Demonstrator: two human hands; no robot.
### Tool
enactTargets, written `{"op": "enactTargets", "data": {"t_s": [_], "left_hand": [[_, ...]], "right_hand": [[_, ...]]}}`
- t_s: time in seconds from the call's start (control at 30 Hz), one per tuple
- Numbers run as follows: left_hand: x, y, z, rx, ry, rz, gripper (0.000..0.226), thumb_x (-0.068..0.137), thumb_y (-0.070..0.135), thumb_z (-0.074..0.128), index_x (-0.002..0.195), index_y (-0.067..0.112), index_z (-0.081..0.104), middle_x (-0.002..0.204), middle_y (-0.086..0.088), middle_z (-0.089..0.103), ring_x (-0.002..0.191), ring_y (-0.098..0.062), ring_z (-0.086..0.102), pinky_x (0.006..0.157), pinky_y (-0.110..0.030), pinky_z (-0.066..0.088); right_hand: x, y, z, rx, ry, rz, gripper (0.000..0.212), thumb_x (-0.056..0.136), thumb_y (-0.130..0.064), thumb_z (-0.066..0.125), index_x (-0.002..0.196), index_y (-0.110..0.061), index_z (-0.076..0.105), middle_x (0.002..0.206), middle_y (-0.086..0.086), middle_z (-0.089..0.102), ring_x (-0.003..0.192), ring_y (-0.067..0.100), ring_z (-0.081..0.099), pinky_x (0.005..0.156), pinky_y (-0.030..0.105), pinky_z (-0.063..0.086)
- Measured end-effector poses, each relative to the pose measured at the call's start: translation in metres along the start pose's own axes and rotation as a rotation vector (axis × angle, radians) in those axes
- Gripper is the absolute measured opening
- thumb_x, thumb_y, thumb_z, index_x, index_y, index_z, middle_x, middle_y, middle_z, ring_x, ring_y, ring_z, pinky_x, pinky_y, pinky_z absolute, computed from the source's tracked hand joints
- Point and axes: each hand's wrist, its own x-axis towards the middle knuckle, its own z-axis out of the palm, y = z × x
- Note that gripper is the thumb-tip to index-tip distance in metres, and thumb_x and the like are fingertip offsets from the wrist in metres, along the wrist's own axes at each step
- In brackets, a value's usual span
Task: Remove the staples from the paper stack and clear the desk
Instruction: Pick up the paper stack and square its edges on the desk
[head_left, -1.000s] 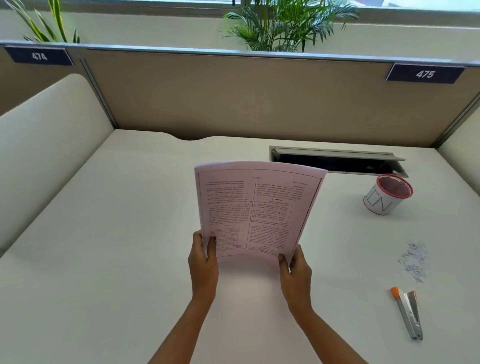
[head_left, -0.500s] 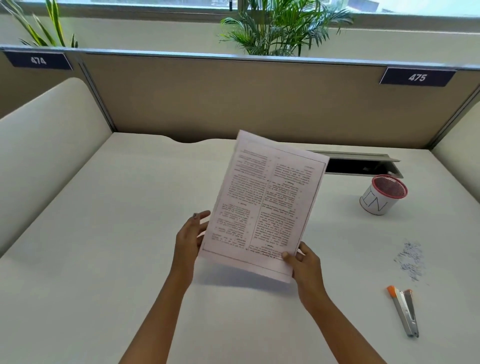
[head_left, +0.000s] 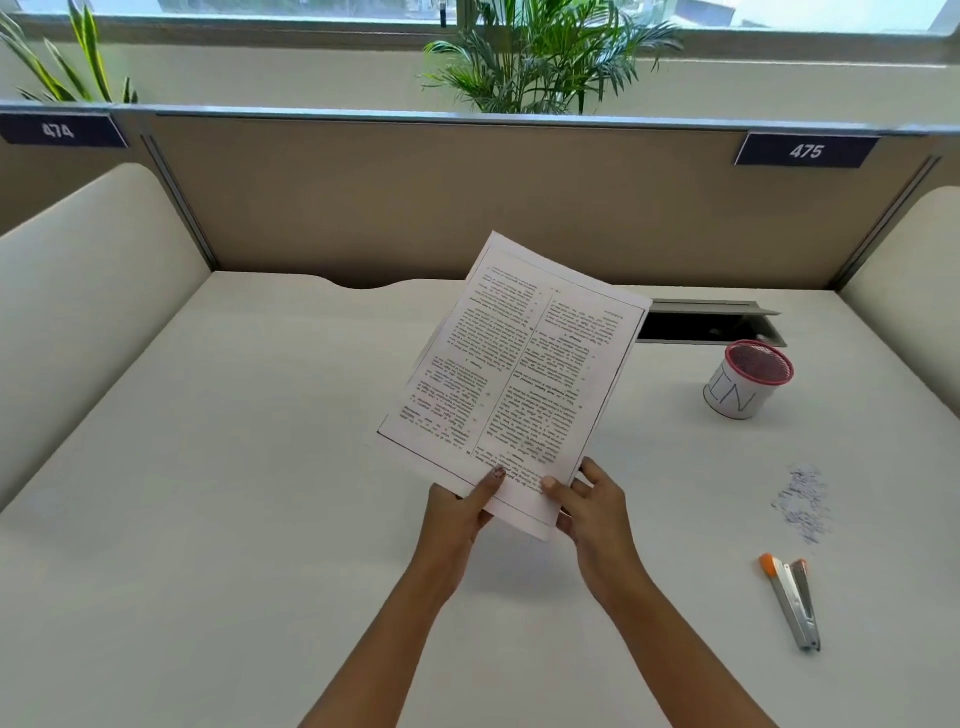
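Two hands on the paper stack (head_left: 519, 379): it is held off the desk (head_left: 234, 467) near the centre of view, near corner at 6 o'clock, far end leaning toward 1 o'clock. Grip, left hand (head_left: 457, 512): thumb flat on the printed face at the near edge, fingers behind the sheets and not visible. Grip, right hand (head_left: 592, 506): thumb on the face just beside the left thumb, fingers curled behind the near right edge. Both pinch the stack.

Handling, judged: light, thin, floppy. Held by one end it bows only slightly, so several sheets probably back each other. If free of staples, the sheets may slide or fan; the paper looks smooth, so a firm thumb-and-finger pinch near a corner, or a flat palm under the middle, would suit. It would crease easily but is otherwise not fragile.

Elsewhere: heap of loose staples (head_left: 802, 501) at 3 o'clock from the hands; metal tool with orange tip (head_left: 792, 603) at 4 o'clock; red-rimmed cup (head_left: 748, 379) at 2 o'clock, well apart from the stack.

Not resolved:
- sheet count
- whether any staple is left in the stack (corners too small, near one covered by thumbs)
- print inverted, unreadable
- cup lettering shows "IN", any more is round the side
- tool may be stapler or remover
- stack's far corner hides part of the cable slot (head_left: 711, 325)
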Motion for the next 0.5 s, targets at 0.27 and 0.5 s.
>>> {"op": "enactTargets", "data": {"t_s": [0.27,0.5], "left_hand": [[0.004,-0.004,0.000,0.039,0.043,0.031,0.055,0.084,-0.002,0.065,0.124,0.032,0.049,0.113,0.007,0.070,0.101,-0.016,0.069,0.077,-0.035,0.059],[0.005,-0.003,0.001,-0.049,0.086,0.009,0.058,0.082,-0.006,0.065,0.129,0.025,0.049,0.114,0.000,0.069,0.101,-0.017,0.069,0.077,-0.033,0.060]], "right_hand": [[-0.003,-0.009,-0.009,-0.197,-0.004,-0.043,0.027,0.090,-0.005,0.061,0.116,-0.011,0.060,0.111,0.005,0.071,0.097,0.021,0.069,0.081,0.040,0.059],[-0.007,-0.004,-0.060,-0.292,0.311,-0.128,0.023,0.088,-0.001,0.061,0.105,-0.015,0.066,0.094,0.001,0.073,0.086,0.017,0.071,0.085,0.033,0.055]]}}
